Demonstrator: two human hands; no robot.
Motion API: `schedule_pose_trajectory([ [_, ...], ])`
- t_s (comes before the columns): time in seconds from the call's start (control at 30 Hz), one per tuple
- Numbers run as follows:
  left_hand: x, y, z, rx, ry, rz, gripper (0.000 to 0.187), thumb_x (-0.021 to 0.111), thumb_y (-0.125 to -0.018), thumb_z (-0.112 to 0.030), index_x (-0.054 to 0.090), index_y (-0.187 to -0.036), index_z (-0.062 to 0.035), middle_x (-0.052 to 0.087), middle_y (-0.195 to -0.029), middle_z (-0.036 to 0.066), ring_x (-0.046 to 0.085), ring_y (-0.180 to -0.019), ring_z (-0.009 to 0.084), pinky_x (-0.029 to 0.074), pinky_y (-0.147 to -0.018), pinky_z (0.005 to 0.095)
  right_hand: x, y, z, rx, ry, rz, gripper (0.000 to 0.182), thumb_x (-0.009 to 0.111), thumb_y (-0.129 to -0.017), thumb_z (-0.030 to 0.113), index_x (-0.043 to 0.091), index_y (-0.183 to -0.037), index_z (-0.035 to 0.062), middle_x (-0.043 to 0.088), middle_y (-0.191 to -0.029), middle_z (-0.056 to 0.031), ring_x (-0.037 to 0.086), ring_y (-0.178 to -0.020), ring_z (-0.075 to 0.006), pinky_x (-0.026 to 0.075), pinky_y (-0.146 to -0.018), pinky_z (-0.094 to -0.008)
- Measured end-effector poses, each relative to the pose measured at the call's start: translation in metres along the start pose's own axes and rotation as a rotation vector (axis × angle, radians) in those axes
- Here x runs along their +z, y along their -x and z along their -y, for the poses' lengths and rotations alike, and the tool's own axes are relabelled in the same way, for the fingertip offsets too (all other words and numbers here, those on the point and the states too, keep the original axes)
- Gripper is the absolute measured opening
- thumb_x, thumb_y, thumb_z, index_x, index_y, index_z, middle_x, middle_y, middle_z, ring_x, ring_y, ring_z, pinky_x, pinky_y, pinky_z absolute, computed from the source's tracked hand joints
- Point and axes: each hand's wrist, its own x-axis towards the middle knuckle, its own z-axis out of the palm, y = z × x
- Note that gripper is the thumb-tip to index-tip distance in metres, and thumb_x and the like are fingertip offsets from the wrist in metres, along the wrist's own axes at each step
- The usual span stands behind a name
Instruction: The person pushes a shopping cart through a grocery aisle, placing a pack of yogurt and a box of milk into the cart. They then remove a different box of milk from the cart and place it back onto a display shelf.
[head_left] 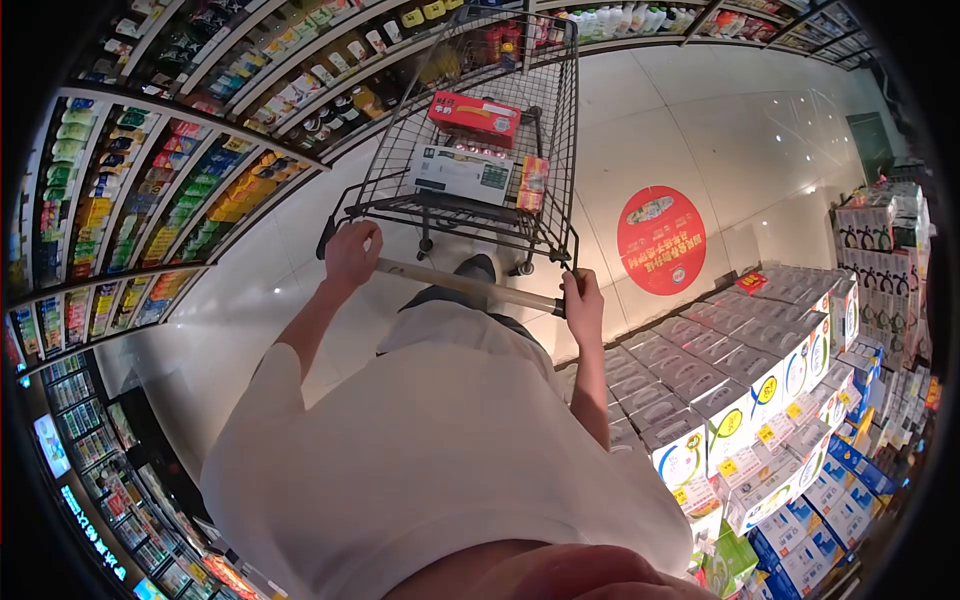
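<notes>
A wire shopping cart (548, 135) stands in front of me, its handle bar (440, 281) running across near my waist. My left hand (352, 252) is wrapped round the bar's left end. Round the right end, by the dark end piece, my right hand (582, 298) is closed. Inside the cart lie a red box (474, 117), a white and grey box (460, 174) nearer to me, and a small red and orange pack (532, 184) at the right side.
Shelves of bottles and packs (190, 150) line the left and far side. Stacked cartons (700, 370) stand close on my right, with more stacked boxes (880, 240) beyond. A round red sticker (661, 241) lies on the pale tiled floor (720, 130).
</notes>
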Motion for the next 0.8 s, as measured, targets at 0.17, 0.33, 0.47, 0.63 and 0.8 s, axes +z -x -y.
schedule_pose_trajectory([
  [0.17,0.024,-0.06,-0.021,0.123,0.089,-0.061,0.013,0.068,-0.093,-0.021,0.073,-0.095,-0.0094,0.073,-0.088,0.007,0.069,-0.084,0.0307,0.056,-0.074,0.0431,-0.021,-0.02,0.032,-0.056,0.313,-0.122,0.044,0.062,-0.104,0.027,0.055,-0.14,0.0039,0.073,-0.099,-0.0207,0.073,-0.089,-0.0363,0.055,-0.08,-0.0479],
  [0.33,0.047,-0.118,-0.06,0.148,0.092,-0.04,0.011,0.07,-0.09,-0.02,0.072,-0.094,-0.0105,0.073,-0.09,0.006,0.069,-0.086,0.0283,0.057,-0.075,0.0436,-0.027,-0.055,0.049,0.017,0.426,-0.323,0.059,0.07,-0.098,0.029,0.051,-0.145,-0.0012,0.072,-0.121,-0.0225,0.075,-0.1,-0.0359,0.056,-0.089,-0.0478],
  [0.47,0.07,-0.174,-0.078,0.251,0.11,-0.013,0.016,0.072,-0.087,-0.02,0.072,-0.1,-0.0105,0.072,-0.093,0.006,0.069,-0.09,0.0274,0.057,-0.078,0.0418,-0.042,-0.088,0.063,0.096,0.48,-0.426,0.057,0.069,-0.098,0.029,0.053,-0.143,-0.0009,0.075,-0.115,-0.0204,0.076,-0.095,-0.0341,0.057,-0.084,-0.0471],
  [0.63,0.092,-0.234,-0.117,0.374,0.21,-0.086,0.016,0.072,-0.087,-0.021,0.071,-0.098,-0.0111,0.07,-0.089,0.004,0.068,-0.089,0.0256,0.056,-0.078,0.0419,-0.077,-0.13,0.049,0.114,0.516,-0.528,0.049,0.068,-0.098,0.031,0.061,-0.133,-0.0036,0.076,-0.101,-0.0171,0.072,-0.082,-0.0321,0.055,-0.077,-0.0445],
  [0.8,0.115,-0.3,-0.145,0.46,0.224,-0.209,0.013,0.07,-0.086,-0.022,0.071,-0.094,-0.0117,0.067,-0.084,0.004,0.066,-0.084,0.0238,0.054,-0.077,0.0393,-0.102,-0.173,0.042,0.125,0.488,-0.605,0.046,0.07,-0.097,0.034,0.064,-0.124,-0.0031,0.075,-0.096,-0.0169,0.072,-0.083,-0.0324,0.054,-0.077,-0.0447],
])
